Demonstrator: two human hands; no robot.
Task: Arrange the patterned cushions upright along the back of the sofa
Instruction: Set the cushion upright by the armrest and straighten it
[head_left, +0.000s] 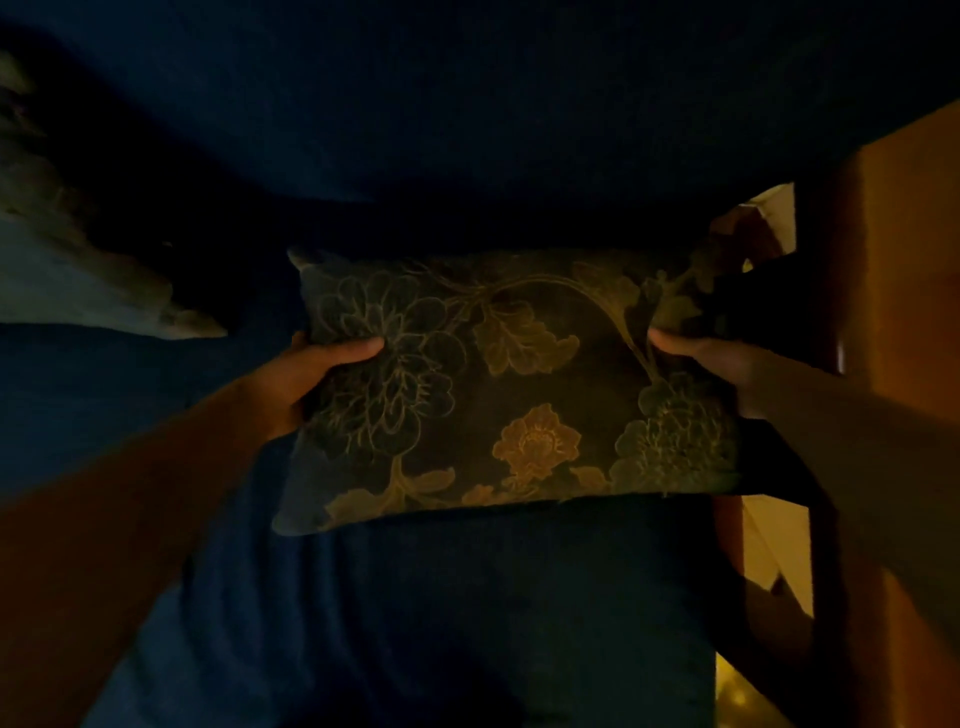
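- While the room is very dim, one floral cushion (511, 387) shows at the centre, its dark face carrying outlined flowers and one orange bloom.
- Left hand (306, 376) grips the cushion's left edge, thumb lying on the front face, fingers hidden behind.
- Right hand (711, 371) grips the right edge the same way, thumb on the front, the rest tucked out of sight.
- Both forearms reach in from the near corners.
- The cushion is long side across, its face tilted toward the camera; I cannot tell whether its lower edge touches the seat.
- It sits over the dark blue sofa (467, 130), just near of the backrest, toward the sofa's right end.
- A second cushion (78, 270), pale and blurred, lies at the far left, well apart from the first.
- Wooden furniture (898, 270) stands at the right, beside the sofa.
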